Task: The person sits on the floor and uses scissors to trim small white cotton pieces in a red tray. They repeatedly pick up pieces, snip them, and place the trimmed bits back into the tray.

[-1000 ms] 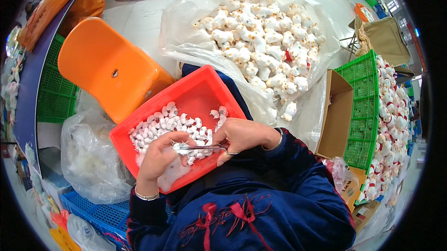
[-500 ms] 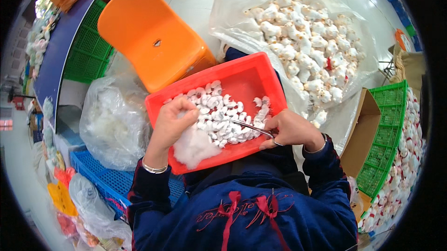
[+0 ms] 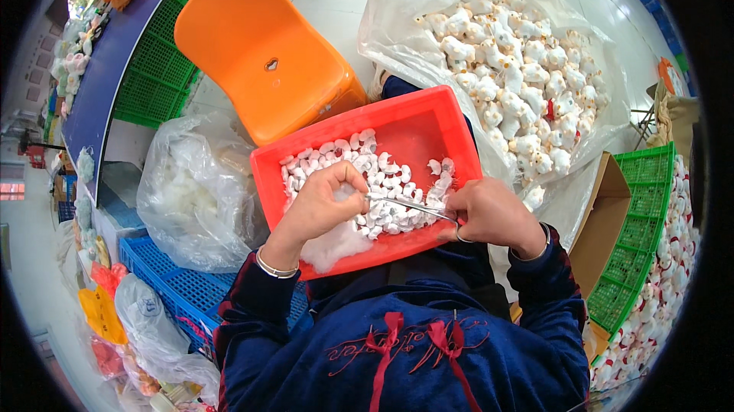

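A red plastic tray (image 3: 417, 125) lies across my lap, with many small curved white pieces (image 3: 394, 221) heaped in it. A wad of white fluffy stuffing (image 3: 334, 250) rests at its near left corner. My right hand (image 3: 493, 217) has its fingers through the loop handles of slim metal forceps (image 3: 417, 207), whose tip points left. Over the tray, my left hand (image 3: 321, 205) is closed in a pinch, and the forceps' tip meets its fingertips. A bit of white shows between those fingers; its kind is too small to make out.
Ahead stands an orange plastic chair (image 3: 267, 45). A clear bag of white stuffed toys (image 3: 527, 98) lies far right, a clear bag of stuffing (image 3: 191, 198) at left. Blue crates (image 3: 180, 274), a cardboard box (image 3: 600, 224) and a green crate (image 3: 638, 205) flank me.
My left hand has moved right and slightly down to the forceps' tip; before, it was raised apart from it. The whole view has shifted slightly.
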